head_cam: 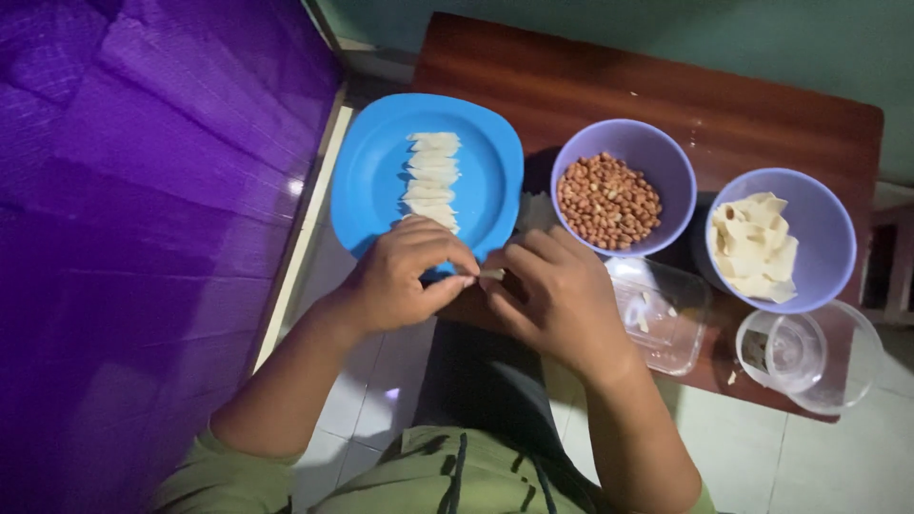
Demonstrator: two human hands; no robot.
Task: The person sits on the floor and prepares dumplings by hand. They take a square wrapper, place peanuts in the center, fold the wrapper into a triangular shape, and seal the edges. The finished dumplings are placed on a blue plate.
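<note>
**Dough wrapper mid-fold, row on plate partly built**

Dough wrapper, small & pale, sits between both hands just off the near edge of the blue plate, over the front of the wooden worktop. Left hand: grip narrow, thumb & fingertips pinched on one end of the piece. Right hand: fingers curled in, closed on the other end; what's inside the fold can't be seen.

Done so far, by the look of it: a row of folded pieces lined up down the middle of the plate, overlapping one another, approx. seven or eight, count not certain.

Left: plenty. Purple bowl w/ peanuts looks well stocked. Second purple bowl, far right, holds a heap of flat wrappers, unfolded. So judged roughly partway, prob. under half, given that stack.

Also there: clear rectangular container near the right hand w/ a few pale scraps, and a clear round glass dish at the worktop's right corner, contents hard to tell.
</note>
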